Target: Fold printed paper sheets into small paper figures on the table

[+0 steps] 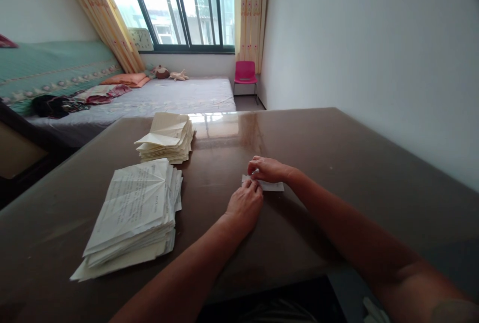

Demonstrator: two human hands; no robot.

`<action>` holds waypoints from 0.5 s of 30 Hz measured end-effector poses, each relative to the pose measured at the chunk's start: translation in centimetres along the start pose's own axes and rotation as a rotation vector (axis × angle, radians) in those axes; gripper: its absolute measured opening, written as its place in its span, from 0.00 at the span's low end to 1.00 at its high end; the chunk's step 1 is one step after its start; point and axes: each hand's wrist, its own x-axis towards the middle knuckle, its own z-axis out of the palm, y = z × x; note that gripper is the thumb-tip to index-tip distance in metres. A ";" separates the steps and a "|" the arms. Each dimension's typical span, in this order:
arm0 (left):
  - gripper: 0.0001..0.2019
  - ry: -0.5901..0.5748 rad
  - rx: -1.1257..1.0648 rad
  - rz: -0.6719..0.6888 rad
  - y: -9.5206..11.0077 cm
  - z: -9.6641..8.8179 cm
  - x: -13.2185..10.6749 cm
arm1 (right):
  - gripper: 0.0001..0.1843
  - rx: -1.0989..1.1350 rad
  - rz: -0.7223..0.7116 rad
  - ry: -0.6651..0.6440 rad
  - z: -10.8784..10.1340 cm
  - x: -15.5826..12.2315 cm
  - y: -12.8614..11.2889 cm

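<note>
A small folded piece of white paper [271,186] lies on the brown table [337,163] in front of me. My left hand [245,204] presses its curled fingers onto the paper's left end. Over the paper's top edge, my right hand [266,168] pinches it with bent fingers. Most of the paper is hidden under both hands.
A stack of creased printed sheets [134,213] lies at the left near the front edge. A second stack of folded papers [166,138] sits farther back. Behind the table are a bed [168,96], a pink chair [245,73] and a window [183,3].
</note>
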 end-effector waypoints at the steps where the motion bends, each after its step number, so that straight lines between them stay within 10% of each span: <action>1: 0.13 -0.009 -0.020 -0.021 -0.5 -0.3 0.1 | 0.06 0.017 0.007 0.019 0.2 -0.2 0.0; 15: 0.13 0.060 -0.088 -0.387 -4.0 -0.5 0.6 | 0.05 0.288 0.034 0.195 1.6 -1.5 0.7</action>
